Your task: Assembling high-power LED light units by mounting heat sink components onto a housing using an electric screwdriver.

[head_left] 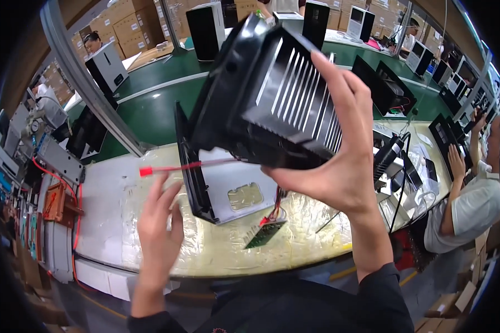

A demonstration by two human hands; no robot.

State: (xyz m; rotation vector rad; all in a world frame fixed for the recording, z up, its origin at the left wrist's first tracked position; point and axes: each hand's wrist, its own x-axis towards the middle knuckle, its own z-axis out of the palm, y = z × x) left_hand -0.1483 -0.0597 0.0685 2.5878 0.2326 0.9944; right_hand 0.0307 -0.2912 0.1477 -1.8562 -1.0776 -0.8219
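My right hand [339, 166] grips the black plastic housing with a slotted grille [272, 94], fingers wrapped over its ribbed face and thumb underneath, holding it lifted and tilted well above the bench. My left hand [158, 222] is loose and empty, fingers spread upward just below a thin red cable with a small red connector [175, 167] that runs toward the raised housing; I cannot tell whether my fingertips touch it. Below the housing, a flat black-framed panel with a grey inner face [219, 188] leans on the plastic-covered workbench [166, 250], and a small green circuit board [265, 233] lies beside it, hanging from a bundle of red wires. As I judge it, the assembly is midway: the housing is still apart from the panel, the board sits unmounted on the bench, and the red cable is not yet routed or plugged. To my right a co-worker in a pale shirt [466, 208] works at the next station.
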